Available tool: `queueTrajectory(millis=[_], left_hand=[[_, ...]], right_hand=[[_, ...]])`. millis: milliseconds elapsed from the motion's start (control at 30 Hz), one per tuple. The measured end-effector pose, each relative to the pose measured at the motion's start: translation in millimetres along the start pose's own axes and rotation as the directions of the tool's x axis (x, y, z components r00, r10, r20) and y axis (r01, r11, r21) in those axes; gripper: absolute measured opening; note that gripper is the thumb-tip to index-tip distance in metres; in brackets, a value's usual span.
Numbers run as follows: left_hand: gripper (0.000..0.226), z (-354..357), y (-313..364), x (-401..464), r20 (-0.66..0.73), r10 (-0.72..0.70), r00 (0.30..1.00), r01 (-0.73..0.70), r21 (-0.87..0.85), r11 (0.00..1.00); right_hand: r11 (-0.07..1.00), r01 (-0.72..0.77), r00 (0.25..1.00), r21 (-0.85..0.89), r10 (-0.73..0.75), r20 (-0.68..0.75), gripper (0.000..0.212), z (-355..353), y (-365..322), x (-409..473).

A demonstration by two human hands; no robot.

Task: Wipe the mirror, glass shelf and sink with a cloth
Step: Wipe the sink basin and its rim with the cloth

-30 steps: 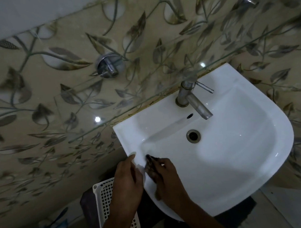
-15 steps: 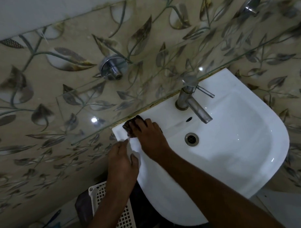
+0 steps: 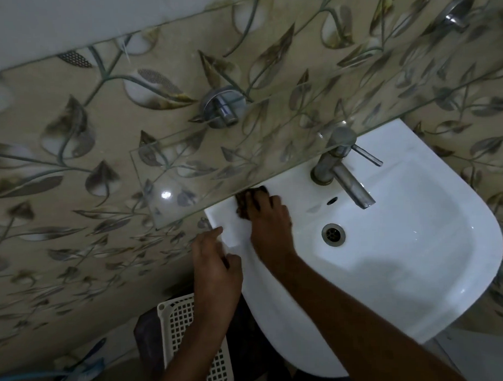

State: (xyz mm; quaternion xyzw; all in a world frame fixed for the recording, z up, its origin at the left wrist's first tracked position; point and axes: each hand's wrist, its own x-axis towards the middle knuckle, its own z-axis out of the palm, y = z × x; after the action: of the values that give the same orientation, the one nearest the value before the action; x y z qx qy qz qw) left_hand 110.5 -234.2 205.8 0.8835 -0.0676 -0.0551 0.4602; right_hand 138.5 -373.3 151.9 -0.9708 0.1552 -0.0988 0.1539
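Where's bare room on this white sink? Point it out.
Bare: the white ceramic sink basin right of the drain. Crowded: back ledge between steel tap and left corner, where the right hand presses the dark cloth.

Right hand (image 3: 270,218) with dark cloth (image 3: 246,200) on white sink (image 3: 418,270) rim, left hand (image 3: 216,265) on edge.
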Motion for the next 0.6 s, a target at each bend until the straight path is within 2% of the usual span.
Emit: queueTrajectory(millis=[200,467,600], left_hand=[[0.046,-7,-2,7,-0.008,-0.121,0.993,0.118,-0.136,0.984],[0.038,-6,-19,-8,0.027,-0.099,0.995,0.1,-0.046,0.994],[0.039,-6,-30,-9,0.027,-0.116,0.993,0.117,-0.024,0.993]], right_hand=[[0.973,0.122,0.989,0.196,-0.136,0.058,0.048,19,-46,-17],[0.923,0.163,0.969,0.348,-0.216,0.119,0.052,-11,-15,-115],[0.932,0.157,0.97,0.326,-0.207,0.126,0.057,-7,-19,-101]])
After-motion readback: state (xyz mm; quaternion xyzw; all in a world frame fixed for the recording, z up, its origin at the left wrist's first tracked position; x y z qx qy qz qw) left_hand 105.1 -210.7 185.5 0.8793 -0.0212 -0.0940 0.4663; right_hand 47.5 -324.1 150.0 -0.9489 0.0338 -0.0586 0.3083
